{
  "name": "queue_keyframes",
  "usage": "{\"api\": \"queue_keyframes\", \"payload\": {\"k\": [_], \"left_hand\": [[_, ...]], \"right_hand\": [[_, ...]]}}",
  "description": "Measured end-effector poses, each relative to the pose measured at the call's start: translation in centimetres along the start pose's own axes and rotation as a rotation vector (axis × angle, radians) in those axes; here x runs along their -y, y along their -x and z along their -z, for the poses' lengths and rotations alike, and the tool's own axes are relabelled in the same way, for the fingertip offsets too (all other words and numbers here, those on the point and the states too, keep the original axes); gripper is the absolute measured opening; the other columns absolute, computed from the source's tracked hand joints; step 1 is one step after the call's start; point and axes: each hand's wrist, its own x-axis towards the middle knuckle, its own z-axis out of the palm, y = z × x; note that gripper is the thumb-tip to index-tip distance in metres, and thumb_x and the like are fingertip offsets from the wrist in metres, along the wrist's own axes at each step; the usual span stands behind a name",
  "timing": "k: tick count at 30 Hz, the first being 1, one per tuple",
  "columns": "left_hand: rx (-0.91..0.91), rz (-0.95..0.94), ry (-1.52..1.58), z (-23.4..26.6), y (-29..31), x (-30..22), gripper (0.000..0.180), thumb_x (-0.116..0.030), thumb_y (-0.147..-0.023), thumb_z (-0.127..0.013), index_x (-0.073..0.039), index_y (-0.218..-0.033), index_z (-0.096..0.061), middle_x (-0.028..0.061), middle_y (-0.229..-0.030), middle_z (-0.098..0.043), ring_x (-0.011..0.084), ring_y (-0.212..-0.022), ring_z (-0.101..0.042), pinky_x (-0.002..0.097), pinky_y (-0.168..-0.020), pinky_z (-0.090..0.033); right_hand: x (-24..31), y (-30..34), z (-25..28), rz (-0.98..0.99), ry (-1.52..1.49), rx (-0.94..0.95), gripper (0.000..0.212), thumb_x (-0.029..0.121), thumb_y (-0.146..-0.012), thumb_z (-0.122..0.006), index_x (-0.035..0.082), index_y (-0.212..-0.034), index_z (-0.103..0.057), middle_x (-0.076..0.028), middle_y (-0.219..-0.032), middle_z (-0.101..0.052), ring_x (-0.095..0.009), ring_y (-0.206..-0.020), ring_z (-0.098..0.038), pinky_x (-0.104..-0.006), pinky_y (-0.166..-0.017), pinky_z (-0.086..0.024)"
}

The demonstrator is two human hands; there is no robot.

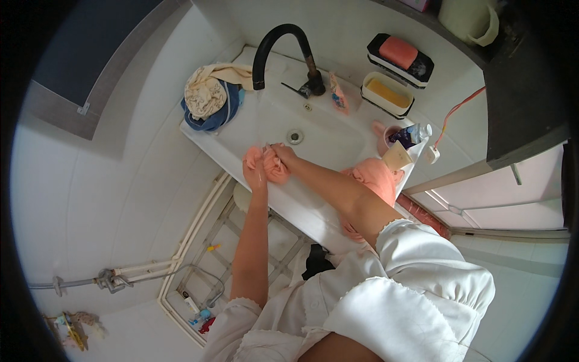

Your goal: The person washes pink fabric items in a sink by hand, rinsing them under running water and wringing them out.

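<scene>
A bunched coral cloth (275,171) is held over the near left part of the white sink (356,136). My left hand (255,175) is closed around its left side. My right hand (283,155) grips it from above on the right, with the fingers partly hidden. The black curved faucet (283,33) stands behind the hands, its spout above and beyond the cloth. Past my right hand is the round drain (294,137). Another coral cloth (375,176) lies over the right rim of the sink, partly behind my right forearm.
Rolled cream and blue cloths (208,99) lie on the sink's left corner. Two soap dishes (388,96) hang on the wall, near a small packet (338,95). A pink cup (386,142) with tubes stands on the right rim. A dark cabinet (525,102) juts out at right.
</scene>
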Motion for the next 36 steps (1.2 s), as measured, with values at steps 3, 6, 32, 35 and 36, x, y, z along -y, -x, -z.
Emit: {"api": "queue_keyframes", "payload": {"k": [3, 6, 32, 35, 36], "left_hand": [[0.103, 0.055, -0.04, -1.8, 0.7, 0.2, 0.027, -0.01, -0.076, -0.055, 0.003, -0.098, -0.049, 0.0107, -0.094, -0.054, 0.0181, -0.084, -0.052, 0.0272, -0.076, -0.042], [0.074, -0.177, -0.272, -3.2, 1.5, -0.5, 0.03, -0.012, -0.074, -0.059, 0.003, -0.099, -0.051, 0.0108, -0.095, -0.055, 0.0181, -0.083, -0.053, 0.0273, -0.075, -0.043], [0.045, 0.217, 0.474, -1.5, 0.7, -1.5, 0.039, -0.017, -0.081, -0.053, -0.002, -0.114, -0.038, 0.0103, -0.113, -0.046, 0.0194, -0.099, -0.05, 0.0297, -0.082, -0.043], [0.046, 0.259, 0.606, 0.5, 0.8, -2.4, 0.036, -0.02, -0.082, -0.052, -0.004, -0.112, -0.04, 0.0086, -0.113, -0.047, 0.0181, -0.099, -0.051, 0.0286, -0.081, -0.044], [0.054, 0.284, 0.672, 0.8, 1.0, -2.3, 0.034, -0.021, -0.083, -0.051, -0.005, -0.111, -0.041, 0.0078, -0.112, -0.049, 0.0173, -0.098, -0.051, 0.0281, -0.08, -0.044]], "right_hand": [[-0.4, -2.3, 3.2, 0.134, -0.011, 0.077, 0.026, 0.026, -0.083, -0.044, 0.001, -0.086, -0.052, -0.009, -0.08, -0.058, -0.015, -0.069, -0.057, -0.0268, -0.059, -0.047], [-1.4, -3.6, 5.4, 0.247, 0.001, 0.112, 0.027, 0.025, -0.081, -0.045, 0.0, -0.087, -0.052, -0.01, -0.083, -0.058, -0.016, -0.072, -0.057, -0.027, -0.064, -0.047], [2.8, 1.7, -1.3, 0.583, 0.807, -0.324, 0.049, 0.035, -0.074, -0.051, 0.0, -0.108, -0.048, -0.022, -0.109, -0.048, -0.03, -0.102, -0.047, -0.0379, -0.083, -0.041], [3.8, 5.5, -4.4, 0.631, 0.984, -0.192, 0.05, 0.039, -0.071, -0.053, 0.007, -0.109, -0.05, -0.021, -0.111, -0.045, -0.031, -0.103, -0.046, -0.0372, -0.085, -0.04], [4.0, 6.2, -4.6, 0.605, 1.047, -0.14, 0.05, 0.04, -0.07, -0.053, 0.009, -0.109, -0.05, -0.021, -0.112, -0.045, -0.031, -0.102, -0.047, -0.0367, -0.085, -0.04]]}}
